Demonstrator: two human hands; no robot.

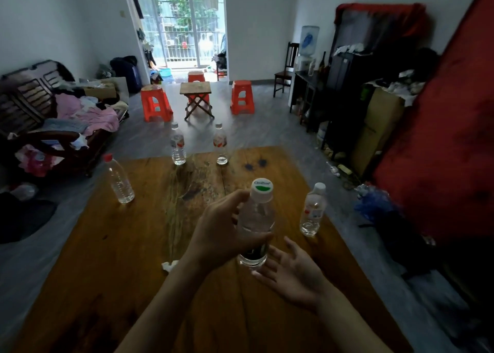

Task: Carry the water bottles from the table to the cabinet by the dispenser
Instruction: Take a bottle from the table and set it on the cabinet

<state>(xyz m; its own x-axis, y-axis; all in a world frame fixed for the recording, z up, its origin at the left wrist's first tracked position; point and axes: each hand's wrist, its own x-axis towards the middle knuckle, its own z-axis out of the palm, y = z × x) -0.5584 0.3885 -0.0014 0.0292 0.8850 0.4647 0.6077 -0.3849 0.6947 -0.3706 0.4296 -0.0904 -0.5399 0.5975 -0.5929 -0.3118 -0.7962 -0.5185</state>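
Five water bottles are in view. One bottle (256, 224), its white-and-green cap printed "Cestbon", is clamped in the left hand (224, 229) above the desk (128, 259). Right hand (294, 270) lies open, fingers spread, beneath the bottle base. Right of the hands stands a labelled bottle (312, 211); left, a red-capped bottle (119, 179); beyond, two bottles (178, 145) (220, 145).

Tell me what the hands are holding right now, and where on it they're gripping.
The left hand grips the bottle with the white and green cap around its middle. The right hand is open beside its base, not gripping.
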